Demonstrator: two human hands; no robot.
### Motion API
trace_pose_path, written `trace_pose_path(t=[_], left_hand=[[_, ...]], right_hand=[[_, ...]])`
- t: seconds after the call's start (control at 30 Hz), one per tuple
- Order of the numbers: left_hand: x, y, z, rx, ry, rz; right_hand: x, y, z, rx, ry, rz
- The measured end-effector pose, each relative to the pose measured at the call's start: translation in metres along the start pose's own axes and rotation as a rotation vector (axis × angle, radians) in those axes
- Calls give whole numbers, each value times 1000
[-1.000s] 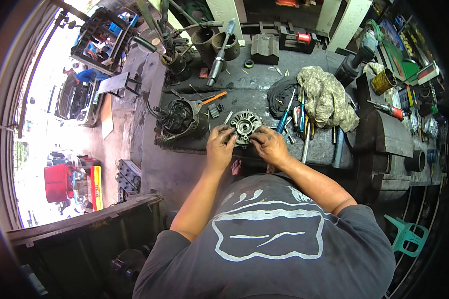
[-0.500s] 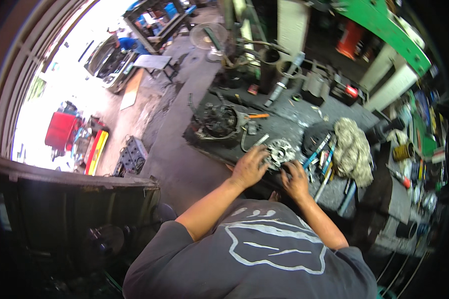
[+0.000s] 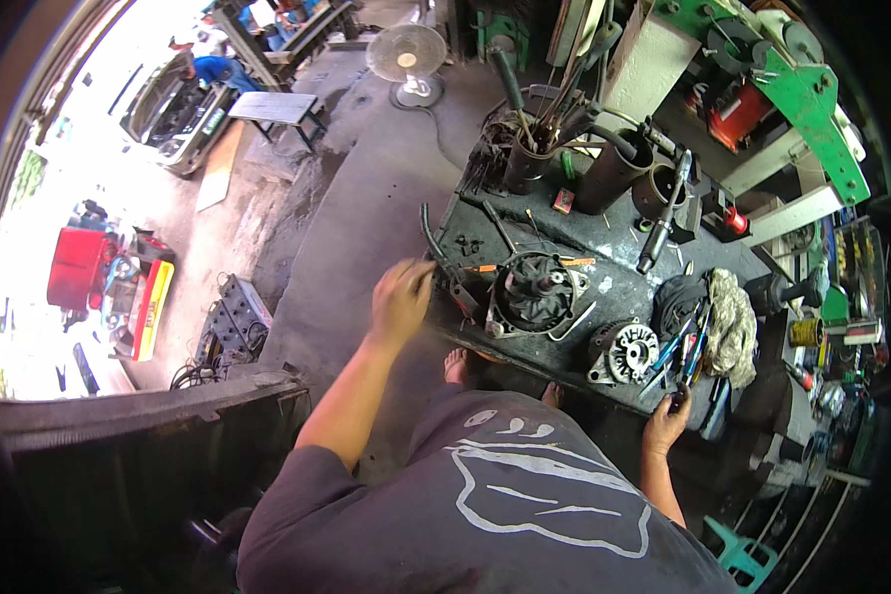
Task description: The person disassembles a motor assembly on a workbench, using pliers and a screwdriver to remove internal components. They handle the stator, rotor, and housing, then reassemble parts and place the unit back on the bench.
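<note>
Off the bench's left edge, my left hand (image 3: 403,297) is raised and smeared by motion; its fingers do not show clearly. It is nearest a dark bar-like tool (image 3: 436,238) at that corner. My right hand (image 3: 665,424) is at the front edge, below several blue-handled tools (image 3: 681,346), with its fingers curled; what they hold, if anything, is too dark to name. Between the hands are an alternator rotor in its open housing (image 3: 540,292) and a silver slotted alternator end cover (image 3: 626,351), neither touched by a hand.
Metal cylinders (image 3: 609,178) holding rods stand at the bench's back, near a long steel tool (image 3: 666,213). A crumpled rag (image 3: 731,327) lies right. A standing fan (image 3: 406,59) and a grey bench (image 3: 275,109) are beyond. A person in blue (image 3: 218,71) bends by an open car.
Both hands have left the silver end cover: my left hand has gone left, my right hand right toward the tools. The view has shifted, showing more of the bench.
</note>
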State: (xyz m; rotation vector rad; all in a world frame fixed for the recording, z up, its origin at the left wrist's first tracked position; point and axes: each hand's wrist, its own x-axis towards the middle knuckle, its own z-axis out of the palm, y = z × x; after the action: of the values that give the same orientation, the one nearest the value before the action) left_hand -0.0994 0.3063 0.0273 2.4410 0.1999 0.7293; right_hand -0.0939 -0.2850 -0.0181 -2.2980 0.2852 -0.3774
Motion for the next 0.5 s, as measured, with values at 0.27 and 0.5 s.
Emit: trace_pose_path(t=[0.27, 0.5], left_hand=[[144, -51, 95, 47, -764, 535], [162, -63, 123, 191, -990, 761]], right_hand=[[-72, -61, -2, -303, -76, -227], [-125, -88, -5, -360, -122, -27]])
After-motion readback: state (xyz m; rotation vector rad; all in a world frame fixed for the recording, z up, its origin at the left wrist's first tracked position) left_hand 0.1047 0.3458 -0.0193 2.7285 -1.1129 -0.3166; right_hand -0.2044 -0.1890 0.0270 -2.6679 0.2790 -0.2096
